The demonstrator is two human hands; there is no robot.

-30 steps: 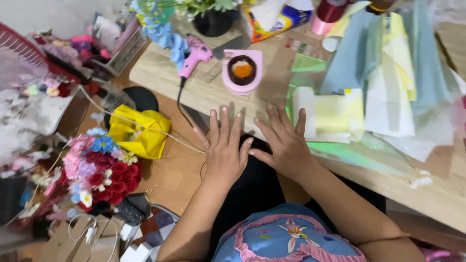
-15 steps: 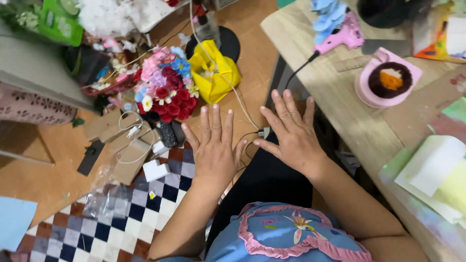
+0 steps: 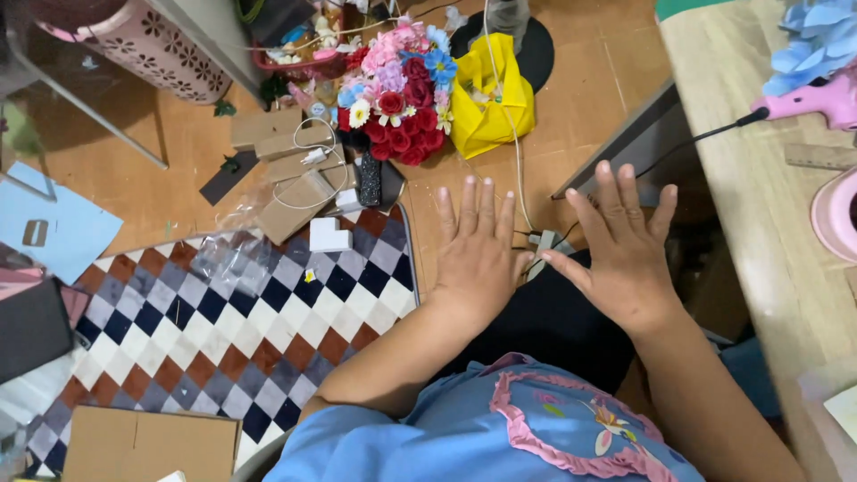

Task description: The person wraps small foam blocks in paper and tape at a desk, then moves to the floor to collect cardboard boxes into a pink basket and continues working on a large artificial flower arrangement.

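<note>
Black fabric [image 3: 544, 312] lies across your lap beside the wooden table [image 3: 759, 223], and your left hand [image 3: 478, 254] and right hand [image 3: 625, 259] hover flat over it, fingers spread, gripping nothing, with a flower bouquet [image 3: 393, 94] on the floor beyond.

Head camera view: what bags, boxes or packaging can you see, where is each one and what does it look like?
Yellow bag: on the floor right of the flower bouquet, open, glossy.
Flat cardboard pieces: floor, left of the bouquet, brown.
Cardboard box: bottom left, on the checkered rug, brown.
Clear plastic wrap: rug's top edge, crumpled.
</note>
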